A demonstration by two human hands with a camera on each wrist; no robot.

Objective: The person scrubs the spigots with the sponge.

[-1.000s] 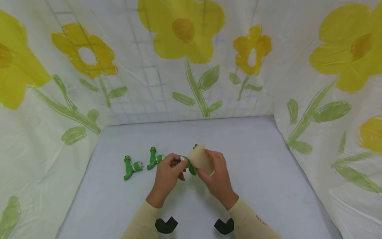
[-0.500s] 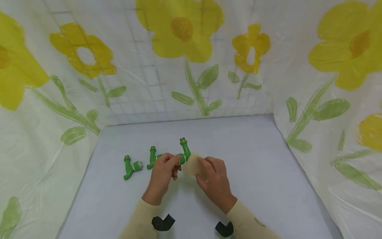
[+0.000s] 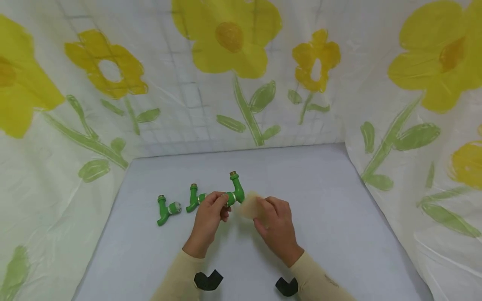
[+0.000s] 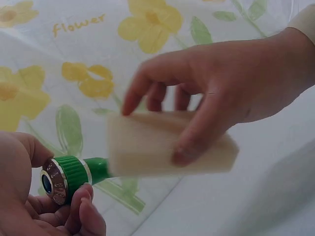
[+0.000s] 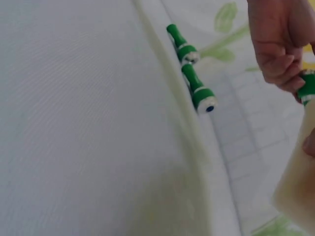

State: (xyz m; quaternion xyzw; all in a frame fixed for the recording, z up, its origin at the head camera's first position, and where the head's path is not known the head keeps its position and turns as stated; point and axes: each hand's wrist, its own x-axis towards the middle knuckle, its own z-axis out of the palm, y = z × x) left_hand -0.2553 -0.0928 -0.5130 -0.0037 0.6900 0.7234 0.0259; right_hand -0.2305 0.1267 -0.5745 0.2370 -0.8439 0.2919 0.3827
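My left hand (image 3: 208, 216) pinches a green faucet (image 3: 238, 191) by its ribbed knob, between thumb and fingers. The faucet's brass threaded end points toward the back of the table. In the left wrist view the silver-rimmed cap of the knob (image 4: 74, 179) faces the camera. My right hand (image 3: 278, 223) grips a cream sponge block (image 4: 157, 147), thumb on one side and fingertips on the other. The sponge (image 3: 251, 205) is right at the faucet's body and hides part of it in the left wrist view. It looks blurred there.
Two more green faucets lie on the white table (image 3: 320, 200) to the left: one farthest left (image 3: 165, 210), the other (image 3: 193, 198) just beside my left hand. A flower-printed white curtain (image 3: 169, 92) surrounds the table at the back and sides.
The held faucet has been turned, so its brass end now shows beyond the fingers instead of behind the sponge. The sponge has come down and then slightly right. The two lying faucets stay put.
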